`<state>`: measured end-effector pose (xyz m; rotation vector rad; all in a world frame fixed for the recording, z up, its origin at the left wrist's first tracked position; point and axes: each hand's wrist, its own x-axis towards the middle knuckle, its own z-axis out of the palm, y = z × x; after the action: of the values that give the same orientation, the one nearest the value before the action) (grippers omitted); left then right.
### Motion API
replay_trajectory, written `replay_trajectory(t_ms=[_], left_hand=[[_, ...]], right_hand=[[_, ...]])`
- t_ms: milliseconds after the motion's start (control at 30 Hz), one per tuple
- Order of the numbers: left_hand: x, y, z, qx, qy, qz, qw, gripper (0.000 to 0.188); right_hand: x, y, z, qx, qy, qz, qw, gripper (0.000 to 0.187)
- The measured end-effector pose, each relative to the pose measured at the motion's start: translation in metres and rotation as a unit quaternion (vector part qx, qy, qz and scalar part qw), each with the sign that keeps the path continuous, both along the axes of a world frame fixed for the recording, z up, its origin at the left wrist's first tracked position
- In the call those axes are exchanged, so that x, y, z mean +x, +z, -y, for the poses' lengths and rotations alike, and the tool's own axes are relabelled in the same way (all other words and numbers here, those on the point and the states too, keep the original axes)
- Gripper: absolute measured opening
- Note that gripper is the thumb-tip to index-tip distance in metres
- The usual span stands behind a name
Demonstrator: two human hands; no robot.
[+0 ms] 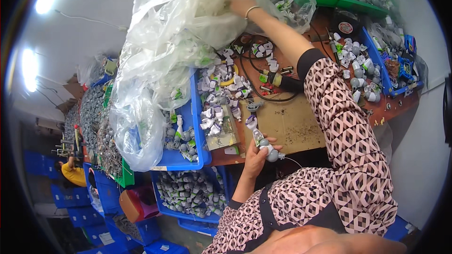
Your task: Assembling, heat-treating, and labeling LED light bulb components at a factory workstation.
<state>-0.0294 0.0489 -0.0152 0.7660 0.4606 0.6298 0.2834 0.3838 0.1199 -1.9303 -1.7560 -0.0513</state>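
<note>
My left hand [256,158] is closed round several small light bulbs [271,152] with grey rounded ends and white bodies. A white piece with a purple end [252,123] sticks up above its fingers, and a thin wire trails off to the right. My right hand [242,4] stretches far forward and grips the bunched film of a large clear plastic bag [162,51]; its fingertips are partly hidden in the folds. The bag drapes over a blue tray [200,131] holding more bulbs. Beneath my hands lies a stained cardboard sheet [294,129] on the bench.
White bulb pieces [219,87] are heaped left of the cardboard. A dark-handled tool [287,83] with a black cable lies behind it. More bulbs [360,66] and a blue tray [379,61] stand right. A full blue crate [188,193] sits below the bench. A person in yellow [74,174] is far left.
</note>
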Motion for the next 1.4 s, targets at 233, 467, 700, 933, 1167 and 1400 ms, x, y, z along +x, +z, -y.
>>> replay_trajectory(t_ms=[233,467,700,933,1167,1400], left_hand=[[0.001,0.006,0.003,-0.006,0.005,-0.015,1.0,0.049],[0.005,0.003,0.002,-0.036,0.0,-0.038,0.999,0.047],[0.006,0.009,-0.002,-0.055,-0.007,-0.053,0.997,0.054],[0.002,0.007,-0.001,-0.048,0.003,-0.062,0.997,0.052],[0.002,0.004,0.0,-0.037,0.01,-0.046,0.998,0.051],[0.001,0.003,-0.001,-0.036,0.004,-0.031,0.999,0.049]], right_hand=[[0.029,-0.009,-0.002,-0.049,-0.051,0.08,0.994,0.023],[0.033,-0.028,-0.05,-0.031,0.083,0.123,0.988,0.027],[0.039,-0.039,-0.051,0.028,0.045,0.041,0.998,0.028],[0.055,-0.013,-0.024,-0.173,0.187,0.046,0.966,0.026],[0.074,-0.037,-0.008,-0.088,0.147,-0.077,0.982,0.026],[0.068,-0.031,-0.016,-0.122,0.161,-0.049,0.978,0.028]])
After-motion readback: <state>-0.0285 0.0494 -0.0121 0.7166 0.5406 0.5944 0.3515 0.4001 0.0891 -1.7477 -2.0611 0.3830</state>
